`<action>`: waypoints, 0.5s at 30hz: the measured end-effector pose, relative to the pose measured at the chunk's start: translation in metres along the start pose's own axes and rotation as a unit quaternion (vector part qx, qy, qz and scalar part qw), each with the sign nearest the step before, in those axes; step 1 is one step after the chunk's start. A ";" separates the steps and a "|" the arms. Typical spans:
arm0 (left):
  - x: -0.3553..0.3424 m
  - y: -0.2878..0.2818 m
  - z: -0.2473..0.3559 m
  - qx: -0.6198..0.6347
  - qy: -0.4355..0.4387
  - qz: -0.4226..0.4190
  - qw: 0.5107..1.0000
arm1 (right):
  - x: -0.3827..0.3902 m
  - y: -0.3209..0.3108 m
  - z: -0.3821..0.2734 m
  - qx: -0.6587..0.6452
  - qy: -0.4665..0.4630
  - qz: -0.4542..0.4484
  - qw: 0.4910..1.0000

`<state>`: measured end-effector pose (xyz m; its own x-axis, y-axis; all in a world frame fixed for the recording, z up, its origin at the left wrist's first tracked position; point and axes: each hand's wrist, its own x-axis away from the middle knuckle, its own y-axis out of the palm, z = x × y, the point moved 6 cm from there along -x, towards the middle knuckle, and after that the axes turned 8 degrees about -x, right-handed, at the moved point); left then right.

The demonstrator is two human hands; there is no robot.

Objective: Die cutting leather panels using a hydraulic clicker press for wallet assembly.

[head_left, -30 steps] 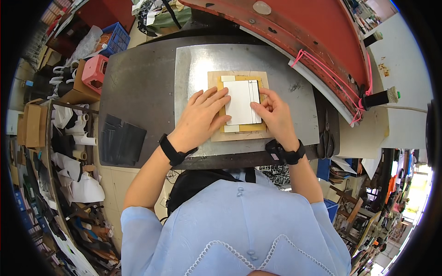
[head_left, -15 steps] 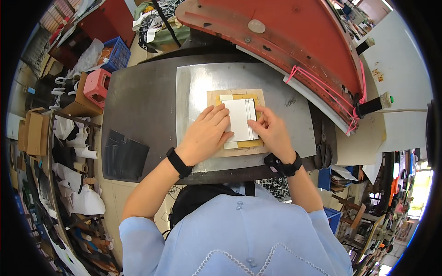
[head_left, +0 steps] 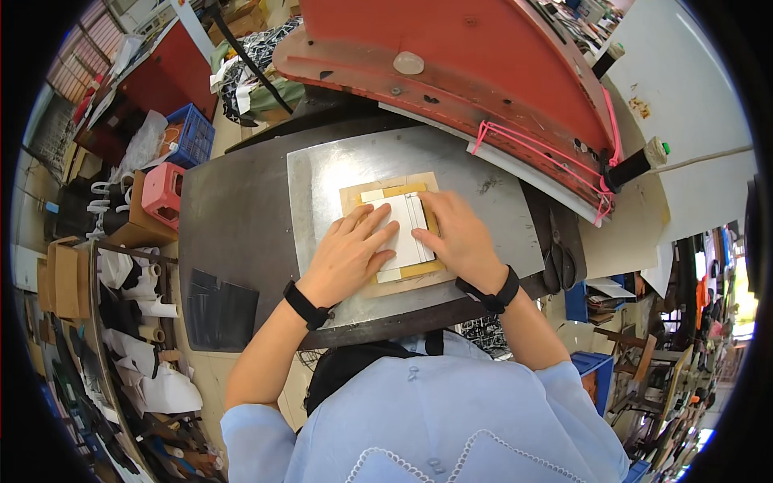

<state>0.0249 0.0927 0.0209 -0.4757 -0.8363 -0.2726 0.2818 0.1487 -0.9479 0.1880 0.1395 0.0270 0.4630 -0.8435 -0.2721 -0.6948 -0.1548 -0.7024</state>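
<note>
A white rectangular panel [head_left: 391, 217] with dark lines along its right side lies on a yellow plate [head_left: 405, 189]. Beneath both is a tan board [head_left: 352, 196], resting on a grey metal sheet [head_left: 306, 185]. My left hand [head_left: 345, 253] rests flat on the panel's left part, fingers spread and covering some of it. At the right edge is my right hand [head_left: 459, 241], its thumb touching the lined strip and its fingers stretched towards the upper right corner. Thumb and fingers are apart, and part of that edge is hidden under the hand.
A red machine arm [head_left: 451, 72] with pink cord [head_left: 539, 149] hangs over the table's far right. Black flat pieces [head_left: 221, 310] lie on the dark tabletop [head_left: 233, 209] at left; scissors [head_left: 557, 262] lie at right. A pink stool [head_left: 163, 196] stands beyond the left edge.
My right hand's fingers have straightened from a curled pose and reach along the panel's upper right edge. The left hand stays flat on the panel, its fingers more spread. The whole view has shifted slightly.
</note>
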 end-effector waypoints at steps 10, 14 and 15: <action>-0.004 0.005 0.006 -0.037 -0.001 0.003 0.999 | 0.014 0.027 -0.004 0.157 -0.123 -0.073 0.977; -0.007 0.003 0.009 -0.054 0.013 -0.005 0.998 | 0.016 0.026 0.001 0.126 -0.114 -0.070 0.983; -0.007 0.003 0.009 -0.059 0.015 -0.010 0.998 | 0.016 0.025 0.001 0.115 -0.114 -0.071 0.984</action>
<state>0.0366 0.0937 0.0218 -0.5055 -0.8240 -0.2559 0.1720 0.1943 -0.9657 0.1787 0.1228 0.0040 0.6756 -0.6808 -0.2828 -0.4837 -0.1199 -0.8670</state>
